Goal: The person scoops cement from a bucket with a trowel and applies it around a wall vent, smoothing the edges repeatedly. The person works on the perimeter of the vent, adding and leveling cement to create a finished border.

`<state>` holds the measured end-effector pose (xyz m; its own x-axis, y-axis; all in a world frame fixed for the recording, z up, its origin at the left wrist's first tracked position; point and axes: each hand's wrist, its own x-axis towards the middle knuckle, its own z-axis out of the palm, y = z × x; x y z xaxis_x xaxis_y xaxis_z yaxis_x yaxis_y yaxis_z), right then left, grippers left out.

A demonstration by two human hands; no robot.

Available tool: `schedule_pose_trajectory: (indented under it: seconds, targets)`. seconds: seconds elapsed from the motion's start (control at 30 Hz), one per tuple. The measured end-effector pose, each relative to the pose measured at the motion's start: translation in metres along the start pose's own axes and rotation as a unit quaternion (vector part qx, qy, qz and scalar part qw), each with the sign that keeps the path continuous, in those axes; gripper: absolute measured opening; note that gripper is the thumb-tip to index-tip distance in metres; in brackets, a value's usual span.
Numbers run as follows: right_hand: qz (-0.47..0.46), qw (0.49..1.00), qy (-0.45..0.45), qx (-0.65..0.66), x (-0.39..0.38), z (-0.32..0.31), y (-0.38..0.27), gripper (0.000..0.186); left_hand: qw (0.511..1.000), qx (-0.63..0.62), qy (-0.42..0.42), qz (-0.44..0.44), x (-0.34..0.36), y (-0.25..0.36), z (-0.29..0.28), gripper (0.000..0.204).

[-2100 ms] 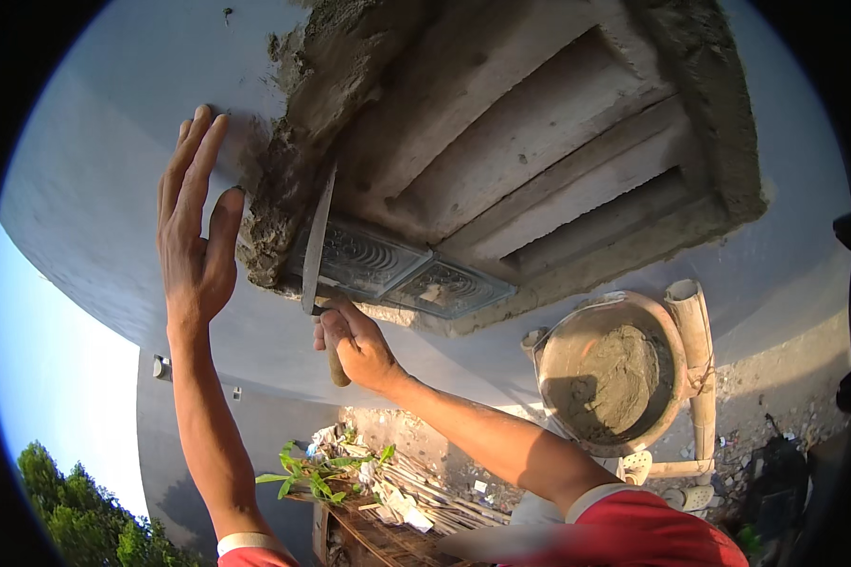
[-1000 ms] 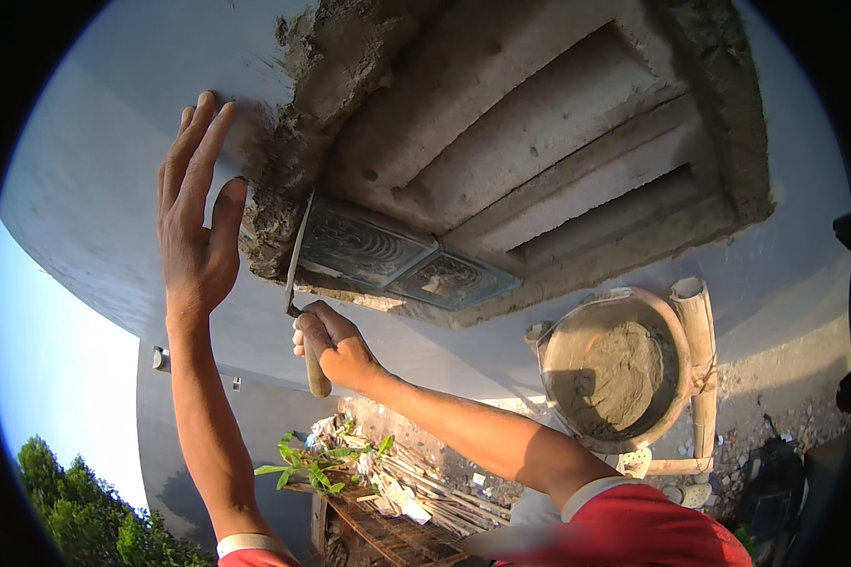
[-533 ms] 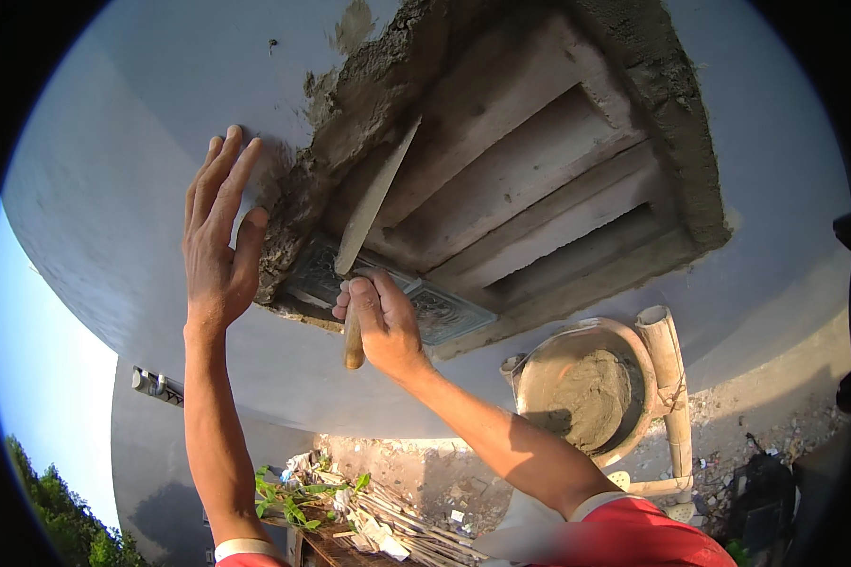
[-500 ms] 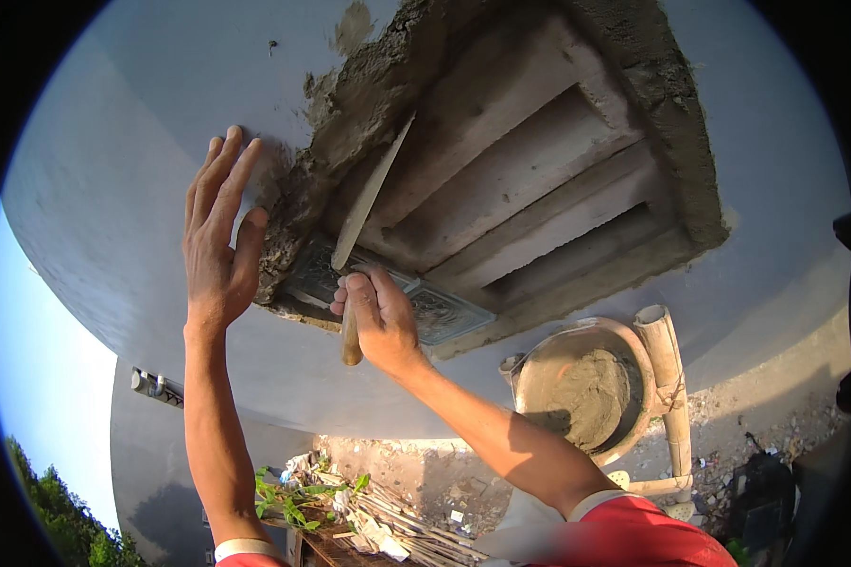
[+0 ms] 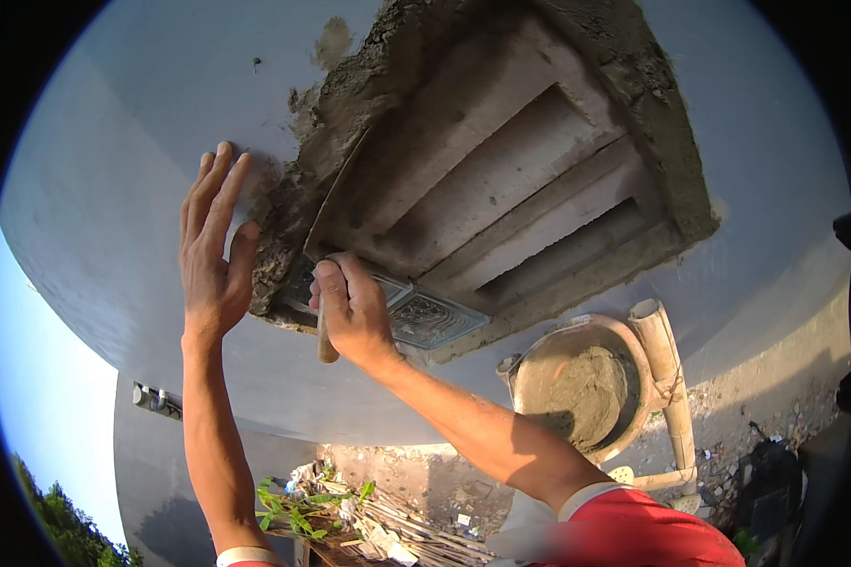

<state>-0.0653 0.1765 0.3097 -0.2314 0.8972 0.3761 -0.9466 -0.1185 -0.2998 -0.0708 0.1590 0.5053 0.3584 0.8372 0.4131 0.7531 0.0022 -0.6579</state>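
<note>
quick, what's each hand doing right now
Left hand: open, flat against the grey wall, holding nothing.
Right hand: closed on the trowel.

No packages, labels, signs or screens

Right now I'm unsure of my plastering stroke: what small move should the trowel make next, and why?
Probably draw the trowel on up the left edge of the opening. The right hand holds its blade against rough wet mortar there, lumpy beside the smooth grey wall, where the left hand rests flat.
</note>
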Motion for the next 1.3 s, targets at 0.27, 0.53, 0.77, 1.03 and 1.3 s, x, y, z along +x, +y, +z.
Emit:
schedule_pose_trajectory:
  seconds: [0.27,0.53,0.77,1.03,1.3]
  targets:
    - [0.024,0.998,-0.044,-0.027,-0.025,0.008,0.032,0.036,1.0,0.019,-0.001,0.006,0.0,0.0,0.0,0.069]
    - [0.074,0.991,-0.066,-0.087,-0.07,-0.007,0.036,0.026,1.0,0.011,-0.001,0.011,0.0,0.001,-0.002,0.073]
    - [-0.004,0.999,-0.014,0.029,-0.007,-0.049,-0.016,0.03,1.0,-0.001,0.004,0.005,0.0,0.003,-0.001,0.074]
    - [0.007,1.0,-0.023,0.013,0.016,-0.05,-0.038,0.032,1.0,-0.003,0.002,0.0,0.0,0.006,-0.001,0.076]
    - [-0.018,1.0,-0.017,0.014,0.017,-0.028,-0.044,0.033,1.0,-0.009,0.002,0.009,0.001,0.005,0.0,0.078]
